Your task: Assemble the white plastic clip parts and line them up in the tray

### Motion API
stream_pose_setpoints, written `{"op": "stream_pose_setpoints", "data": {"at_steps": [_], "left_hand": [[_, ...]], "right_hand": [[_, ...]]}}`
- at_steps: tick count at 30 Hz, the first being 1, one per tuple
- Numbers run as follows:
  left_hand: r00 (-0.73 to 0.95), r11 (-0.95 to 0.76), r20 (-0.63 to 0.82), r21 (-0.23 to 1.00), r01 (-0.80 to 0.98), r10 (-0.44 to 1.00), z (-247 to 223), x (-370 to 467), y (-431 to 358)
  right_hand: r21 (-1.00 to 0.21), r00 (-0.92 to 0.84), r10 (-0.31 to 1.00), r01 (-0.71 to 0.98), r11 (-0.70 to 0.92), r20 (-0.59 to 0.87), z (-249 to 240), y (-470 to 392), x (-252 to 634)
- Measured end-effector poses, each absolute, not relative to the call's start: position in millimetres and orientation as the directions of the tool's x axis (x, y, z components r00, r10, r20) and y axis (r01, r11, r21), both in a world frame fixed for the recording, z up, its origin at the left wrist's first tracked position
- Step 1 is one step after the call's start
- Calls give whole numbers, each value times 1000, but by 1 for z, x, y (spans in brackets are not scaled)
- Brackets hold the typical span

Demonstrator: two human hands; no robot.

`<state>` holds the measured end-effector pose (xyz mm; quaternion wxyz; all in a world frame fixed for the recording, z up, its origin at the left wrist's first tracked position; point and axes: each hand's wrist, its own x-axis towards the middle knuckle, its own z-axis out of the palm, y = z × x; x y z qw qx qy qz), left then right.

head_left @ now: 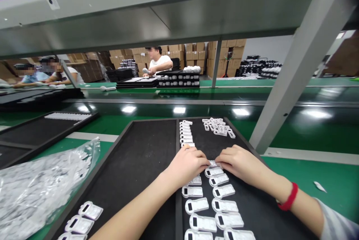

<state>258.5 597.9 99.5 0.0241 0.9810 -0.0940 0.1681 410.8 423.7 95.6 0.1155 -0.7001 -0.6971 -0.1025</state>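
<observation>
Both my hands meet over the right half of a black divided tray [151,150]. My left hand [190,163] and my right hand [234,160] pinch a small white plastic casing [213,163] from its two sides, at the far end of a row. Nearer to me, more white casings [226,205] with dark rectangular windows lie in two columns. Past my left hand, a column of white casings [185,131] runs along the divider. A loose heap of small white pieces [220,125] lies at the tray's far right. My left fingers partly cover some casings.
A clear plastic bag of white parts [42,184] lies at left, near a few casings [80,224] in the tray's left half. A slanted metal post [294,67] stands at right under an overhead shelf [168,11]. Across the line, a person [161,62] works beside stacked trays [178,79].
</observation>
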Motion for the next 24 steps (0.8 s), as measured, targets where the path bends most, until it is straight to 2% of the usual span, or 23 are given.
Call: {"op": "stream_pose_setpoints", "data": {"at_steps": [9,15,19,24], "left_hand": [[929,-982,330,28,-189,-169,102,258,596],[928,-977,331,59,-203,-173,102,258,596],[926,-977,338,68,-201,-167,101,258,597],[931,-980,328,60,-192,-162,100,258,597]], "right_hand": [[-251,47,980,968,3,191,101,420,410],[-274,29,977,961,30,209,101,419,410],[-330,68,977,944,1,200,104,419,410],[-335,86,980,942,-21,181,106,419,410]]}}
